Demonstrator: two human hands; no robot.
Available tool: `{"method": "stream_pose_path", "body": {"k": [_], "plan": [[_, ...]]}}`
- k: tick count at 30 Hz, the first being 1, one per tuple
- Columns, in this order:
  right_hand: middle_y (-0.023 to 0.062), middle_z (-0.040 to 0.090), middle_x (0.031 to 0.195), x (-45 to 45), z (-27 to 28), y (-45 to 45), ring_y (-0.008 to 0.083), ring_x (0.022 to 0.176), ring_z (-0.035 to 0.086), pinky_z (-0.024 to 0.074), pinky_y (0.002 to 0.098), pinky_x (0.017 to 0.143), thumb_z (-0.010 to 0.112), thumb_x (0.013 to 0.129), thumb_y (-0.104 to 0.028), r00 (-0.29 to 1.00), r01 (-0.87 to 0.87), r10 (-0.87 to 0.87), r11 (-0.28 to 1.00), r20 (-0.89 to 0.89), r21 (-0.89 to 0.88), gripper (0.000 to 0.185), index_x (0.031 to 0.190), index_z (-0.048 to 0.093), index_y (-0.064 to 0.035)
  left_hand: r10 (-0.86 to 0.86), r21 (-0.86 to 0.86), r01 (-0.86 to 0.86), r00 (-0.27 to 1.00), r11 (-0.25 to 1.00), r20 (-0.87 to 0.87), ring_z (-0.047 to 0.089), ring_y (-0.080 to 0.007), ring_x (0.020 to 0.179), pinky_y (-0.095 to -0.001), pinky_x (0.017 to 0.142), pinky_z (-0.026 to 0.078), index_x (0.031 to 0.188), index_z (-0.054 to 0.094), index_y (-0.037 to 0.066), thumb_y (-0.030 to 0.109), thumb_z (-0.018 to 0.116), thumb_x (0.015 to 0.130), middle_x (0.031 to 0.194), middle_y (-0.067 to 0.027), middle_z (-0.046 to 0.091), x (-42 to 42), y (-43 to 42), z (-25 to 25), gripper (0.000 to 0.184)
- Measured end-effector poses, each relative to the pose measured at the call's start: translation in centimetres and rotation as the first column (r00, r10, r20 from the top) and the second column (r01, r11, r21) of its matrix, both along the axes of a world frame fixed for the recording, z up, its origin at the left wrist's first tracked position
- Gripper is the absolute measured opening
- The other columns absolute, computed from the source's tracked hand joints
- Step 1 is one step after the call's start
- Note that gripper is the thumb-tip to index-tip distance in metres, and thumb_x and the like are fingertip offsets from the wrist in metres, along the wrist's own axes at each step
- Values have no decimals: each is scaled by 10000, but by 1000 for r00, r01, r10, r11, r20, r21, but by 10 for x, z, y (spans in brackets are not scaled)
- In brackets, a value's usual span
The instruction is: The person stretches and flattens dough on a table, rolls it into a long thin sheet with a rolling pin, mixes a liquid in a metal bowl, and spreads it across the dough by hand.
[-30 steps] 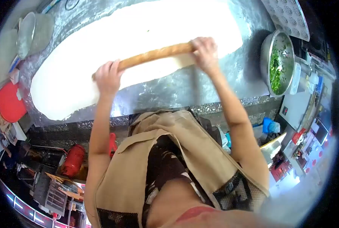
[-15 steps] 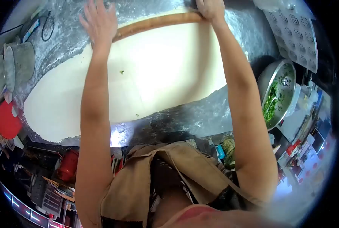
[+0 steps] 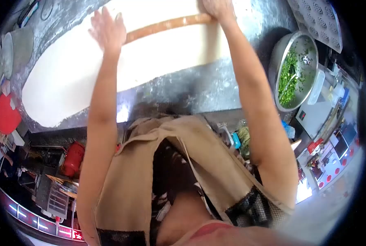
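Note:
A large sheet of pale rolled-out dough spreads over the floured worktop, with a long wooden rolling pin lying across it. My left hand rests at the pin's left end, palm down, fingers stretched and spread. At the other end, my right hand is closed over the pin, its fingers bent and partly cut off by the top of the view. Dough shows on both the far and near sides of the pin. Right of my right forearm stands a steel bowl holding chopped green herbs.
A white tray with round hollows stands at the upper right. A metal pot is at the left of the floury grey worktop, above a red object. Below the worktop's near edge sits a red canister.
The rolling pin and both hands have shifted from the sheet's far edge to nearer its middle. Dough now shows beyond the pin. The bowl and worktop appear higher as the view shifts.

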State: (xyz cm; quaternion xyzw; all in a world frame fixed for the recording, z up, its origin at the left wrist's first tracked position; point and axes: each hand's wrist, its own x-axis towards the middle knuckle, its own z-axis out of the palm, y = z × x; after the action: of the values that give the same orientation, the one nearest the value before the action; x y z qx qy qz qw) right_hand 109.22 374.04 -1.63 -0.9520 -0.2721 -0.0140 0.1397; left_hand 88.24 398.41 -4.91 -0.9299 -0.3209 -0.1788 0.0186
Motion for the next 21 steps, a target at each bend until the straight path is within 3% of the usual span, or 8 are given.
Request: {"method": "stream_pose_path", "body": {"k": [1,4,7,11,16,17,19,21], "plan": [[306,362,1393,0,-16,-17,465,1339,265,225,494,1122,471,920,-372,989,-80,69,994,130,76,621,1368,360,43,-46,-79,42,998,996,-53,319,-310,1349,-572,1094,176,1393,400,149,355,441,948,1441,-97,393,-14,-13,5,492],[161,447,1377,-65,-10,-73,400,1275,397,286,545,1060,545,860,-417,991,-33,31,999,129,12,539,1313,491,-131,-158,-197,103,945,975,-286,306,-322,1360,-591,1093,178,1439,337,138,319,479,917,1486,-108,330,-67,-65,22,570],[114,453,1406,-125,-11,-129,312,1292,416,236,509,1098,513,872,-362,994,-40,32,996,108,76,493,1316,502,-148,-276,-307,210,942,928,-189,337,-283,1350,-530,1099,218,1438,342,105,260,555,878,1479,-94,352,-134,-108,21,618],[121,452,1405,-122,16,-136,312,1309,398,207,517,1110,512,870,-361,996,-89,92,981,9,-173,510,1332,489,-146,-360,-430,279,925,859,-120,373,-267,1332,-527,1094,224,1386,431,107,245,557,885,1446,-89,413,-134,-60,13,534],[121,518,1320,-50,-4,-55,386,1265,419,271,497,1090,537,870,-380,993,-71,56,986,104,151,469,1248,544,-103,-212,-245,210,977,947,19,344,-333,1341,-558,1096,202,1368,448,123,309,542,905,1445,-139,395,-74,-49,15,508],[298,355,1404,-65,-3,-60,458,1348,255,207,488,1135,470,924,-367,990,-141,141,990,17,2,614,1354,377,61,-167,-251,160,986,955,-4,329,-352,1346,-567,1095,195,1379,432,128,315,541,905,1450,-154,376,-71,-52,6,521],[117,482,1362,-79,-25,-78,382,1290,380,289,477,1080,530,866,-405,997,-44,29,969,67,242,518,1302,513,-128,-156,-255,128,983,958,-95,307,-364,1353,-582,1093,189,1399,403,138,320,546,897,1462,-166,344,-87,-61,9,552],[105,448,1396,-115,-13,-110,351,1320,345,277,483,1085,539,848,-444,995,-91,88,994,52,53,586,1357,468,-163,-261,-298,206,952,932,-160,291,-339,1368,-563,1103,195,1429,356,132,300,553,893,1486,-137,321,-117,-93,26,596]]}}
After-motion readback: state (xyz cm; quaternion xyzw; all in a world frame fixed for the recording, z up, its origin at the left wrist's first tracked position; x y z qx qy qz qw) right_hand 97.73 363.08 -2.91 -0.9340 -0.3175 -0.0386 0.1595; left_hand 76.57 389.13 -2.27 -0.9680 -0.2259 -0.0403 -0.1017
